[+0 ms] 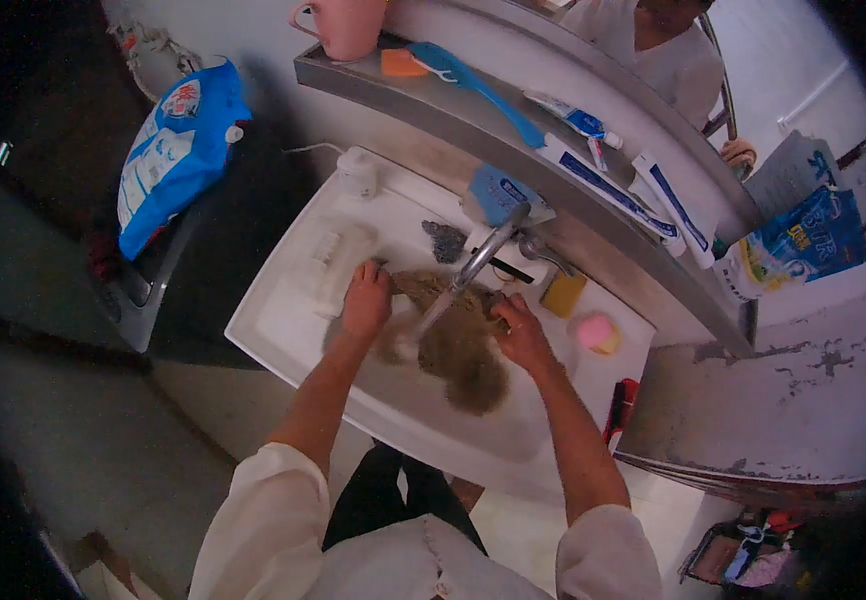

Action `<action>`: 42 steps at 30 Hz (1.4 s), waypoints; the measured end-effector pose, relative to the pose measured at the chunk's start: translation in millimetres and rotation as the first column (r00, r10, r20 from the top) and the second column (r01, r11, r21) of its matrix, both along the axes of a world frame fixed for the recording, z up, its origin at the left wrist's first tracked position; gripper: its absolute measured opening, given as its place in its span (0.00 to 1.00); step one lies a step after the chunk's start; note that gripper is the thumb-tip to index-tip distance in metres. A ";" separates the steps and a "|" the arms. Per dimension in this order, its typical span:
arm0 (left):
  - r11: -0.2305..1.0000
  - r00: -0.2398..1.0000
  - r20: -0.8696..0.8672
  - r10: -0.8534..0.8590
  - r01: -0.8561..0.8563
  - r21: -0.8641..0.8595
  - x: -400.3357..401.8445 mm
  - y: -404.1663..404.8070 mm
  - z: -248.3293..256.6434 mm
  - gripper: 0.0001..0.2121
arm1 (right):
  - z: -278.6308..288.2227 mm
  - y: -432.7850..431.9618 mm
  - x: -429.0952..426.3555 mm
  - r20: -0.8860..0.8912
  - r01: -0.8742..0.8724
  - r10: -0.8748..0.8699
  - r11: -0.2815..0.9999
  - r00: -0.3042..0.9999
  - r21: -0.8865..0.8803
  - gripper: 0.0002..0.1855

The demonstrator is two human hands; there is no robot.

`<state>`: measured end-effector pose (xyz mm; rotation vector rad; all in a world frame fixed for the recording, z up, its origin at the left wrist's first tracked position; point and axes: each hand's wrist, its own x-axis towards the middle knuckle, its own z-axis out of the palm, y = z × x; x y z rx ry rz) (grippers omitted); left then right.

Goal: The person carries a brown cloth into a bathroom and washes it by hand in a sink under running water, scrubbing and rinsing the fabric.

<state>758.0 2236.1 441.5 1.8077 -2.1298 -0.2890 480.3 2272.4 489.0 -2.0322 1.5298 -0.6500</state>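
Note:
A soaked brown cloth or garment [470,352] lies in the white washbasin [290,330], under the running chrome faucet [481,259]. My left hand [367,300] grips its upper left edge with fingers curled. On the other side of the water stream, my right hand [517,326] pinches its upper right edge. The cloth hangs and spreads in the bowl between and below my hands; whether it is one piece is not plain. Part of it is blurred by the falling water.
Around the basin's rim stand a white jar [358,174], a steel scourer [445,241], a yellow sponge [563,294], pink soap [596,331] and a red-and-black brush [620,409]. A shelf [433,97] with toothpaste and a pink mug [346,30] overhangs the back.

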 end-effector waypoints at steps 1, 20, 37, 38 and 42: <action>1.000 1.000 0.001 0.004 -0.004 0.001 7.9 -0.9 -4.3 0.17 | 2.7 -4.9 -6.3 -0.171 -0.162 0.140 0.979 0.975 -0.123 0.15; 0.670 0.910 -0.207 -0.360 0.406 0.621 -73.8 127.3 -73.2 0.19 | -14.3 150.1 -57.4 -0.637 0.054 0.258 0.903 0.727 0.427 0.12; 0.992 0.994 -0.070 -0.086 0.079 -0.098 27.2 101.7 138.2 0.11 | 133.7 48.4 46.2 0.249 -0.114 0.083 0.987 0.965 0.113 0.12; 1.000 0.942 -0.337 0.002 0.007 0.026 30.2 101.6 128.1 0.13 | 142.1 45.5 53.3 0.285 -0.086 0.020 0.971 0.958 0.222 0.12; 0.992 0.850 -0.512 0.123 -0.091 0.088 30.1 110.7 82.7 0.20 | 89.4 25.4 64.0 0.533 -0.090 -0.054 0.967 0.845 0.240 0.14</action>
